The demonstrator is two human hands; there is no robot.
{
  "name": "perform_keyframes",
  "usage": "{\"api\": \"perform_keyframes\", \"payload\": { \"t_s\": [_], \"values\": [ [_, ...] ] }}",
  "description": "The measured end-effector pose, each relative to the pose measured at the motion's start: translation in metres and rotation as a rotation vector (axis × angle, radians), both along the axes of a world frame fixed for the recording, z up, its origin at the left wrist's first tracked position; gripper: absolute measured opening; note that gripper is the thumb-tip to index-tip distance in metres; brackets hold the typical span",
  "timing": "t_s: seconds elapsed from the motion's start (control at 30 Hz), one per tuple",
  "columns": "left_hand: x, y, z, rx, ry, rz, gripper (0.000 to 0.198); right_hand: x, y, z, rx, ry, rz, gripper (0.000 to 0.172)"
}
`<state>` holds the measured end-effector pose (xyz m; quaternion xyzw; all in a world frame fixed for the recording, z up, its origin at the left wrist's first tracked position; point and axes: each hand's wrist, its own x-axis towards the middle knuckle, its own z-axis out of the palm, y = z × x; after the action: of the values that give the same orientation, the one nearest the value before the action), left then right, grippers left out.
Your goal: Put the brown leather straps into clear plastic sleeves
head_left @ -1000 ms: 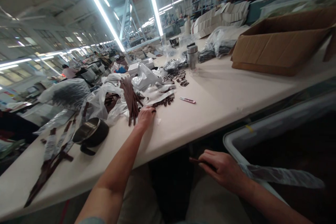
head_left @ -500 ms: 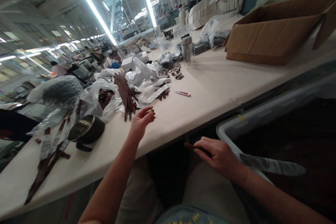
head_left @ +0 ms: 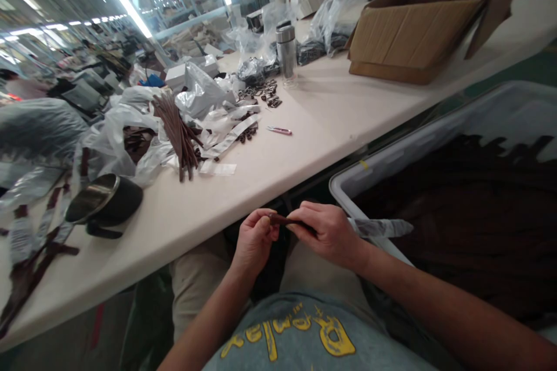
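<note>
My right hand [head_left: 331, 233] is closed around a thin brown strap [head_left: 282, 219], with the strap's tip sticking out toward the left. A clear plastic sleeve [head_left: 385, 228] trails from behind that hand, over the rim of the bin. At the strap's tip, my left hand [head_left: 255, 243] pinches with thumb and fingers. Whether a small piece is also between those fingertips is hidden. Both hands are above my lap, just off the table's front edge.
On the white table [head_left: 313, 110] lie thread snips [head_left: 279, 130], a bundle of brown strips [head_left: 176, 133], small metal buckles [head_left: 270, 95], a dark pot [head_left: 115, 200], a glass bottle [head_left: 286, 58] and a cardboard box [head_left: 418, 35]. A large bin [head_left: 348, 194] of dark pieces stands at right.
My left hand has come down from over the table, where it pinched a tiny piece, to the strap's tip in my right hand. The view has tilted down.
</note>
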<state>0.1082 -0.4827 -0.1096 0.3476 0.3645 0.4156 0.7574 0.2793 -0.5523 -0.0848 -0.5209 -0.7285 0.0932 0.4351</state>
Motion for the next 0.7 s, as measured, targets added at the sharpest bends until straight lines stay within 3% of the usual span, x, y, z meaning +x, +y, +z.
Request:
{"api": "perform_keyframes", "payload": {
  "t_s": [0.37, 0.7],
  "values": [
    [0.0005, -0.0052, -0.0005, -0.033, -0.022, 0.086, 0.037, -0.0013, -0.0006, -0.0048, -0.002, 0.001, 0.03, 0.017],
    [-0.0061, -0.0099, -0.0028, 0.179, 0.137, -0.115, 0.03, -0.0017, -0.0015, -0.0099, -0.024, -0.097, 0.037, 0.021]
  ]
}}
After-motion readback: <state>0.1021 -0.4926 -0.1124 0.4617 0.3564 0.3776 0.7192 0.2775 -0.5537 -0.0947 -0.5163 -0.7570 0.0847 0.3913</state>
